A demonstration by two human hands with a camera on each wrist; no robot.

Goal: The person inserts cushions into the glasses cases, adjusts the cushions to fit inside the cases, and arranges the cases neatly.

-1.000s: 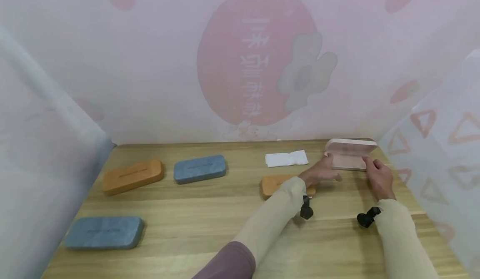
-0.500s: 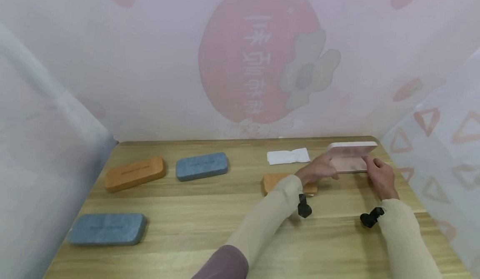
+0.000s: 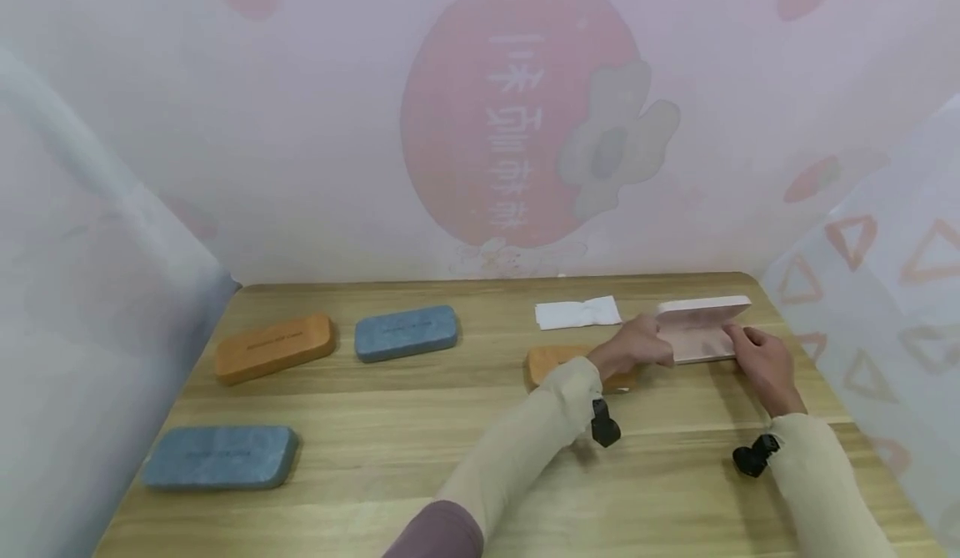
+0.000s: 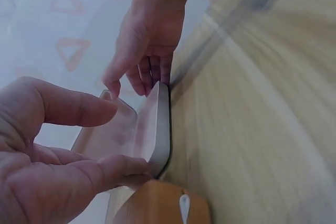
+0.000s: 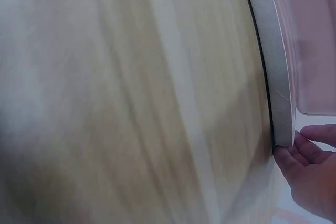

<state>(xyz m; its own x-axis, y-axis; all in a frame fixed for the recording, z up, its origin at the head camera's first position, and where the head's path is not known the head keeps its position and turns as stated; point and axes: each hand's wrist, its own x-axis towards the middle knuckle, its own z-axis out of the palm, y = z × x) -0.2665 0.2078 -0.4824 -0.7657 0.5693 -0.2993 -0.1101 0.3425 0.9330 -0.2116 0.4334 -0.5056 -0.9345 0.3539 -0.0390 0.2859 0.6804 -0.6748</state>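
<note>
A glasses case [image 3: 697, 345] with a pink lining and a pale outer shell lies with its lid [image 3: 705, 304] raised, near the back right of the table. My left hand [image 3: 636, 344] holds its left end. In the left wrist view the fingers [image 4: 123, 169] lie against that end, while the thumb [image 4: 84, 107] arches apart from the lid. My right hand [image 3: 765, 366] grips the opposite end. The right wrist view shows its fingertips [image 5: 294, 156] at the case's corner, the thumb near the lid. Inside, only pink lining is visible.
Beside my left wrist lies a closed orange case [image 3: 551, 364] with a bit of white at its edge. A folded white cloth [image 3: 577, 314] lies behind it. Leftward are another orange case [image 3: 273, 348] and two blue cases, one back [image 3: 405, 333], one front [image 3: 220, 458].
Both hands have drawn the pink-lined glasses case towards me, away from the back edge. Its lid has tipped lower. The other cases and the cloth stay put.
</note>
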